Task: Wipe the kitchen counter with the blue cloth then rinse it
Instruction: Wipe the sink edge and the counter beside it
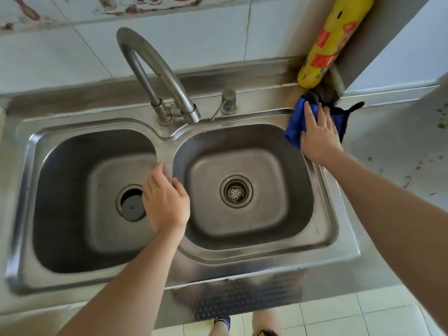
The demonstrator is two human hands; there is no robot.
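Fingers [312, 117] of the right hand [318, 139] lie flat, pressing the blue cloth [294, 127] onto the counter [388, 146] by the sink's [324, 221] far right corner. Left hand [166, 202], relaxed and empty, rests on the divider, well apart.

Faucet [155, 76] arches over the sink divider, blocking the back middle. Right of the faucet: soap pump [228, 101], then yellow bottle [327, 42] leaning in the wall corner, crowding the back rim. Both basins in front of the faucet open; right counter [392, 146] open.
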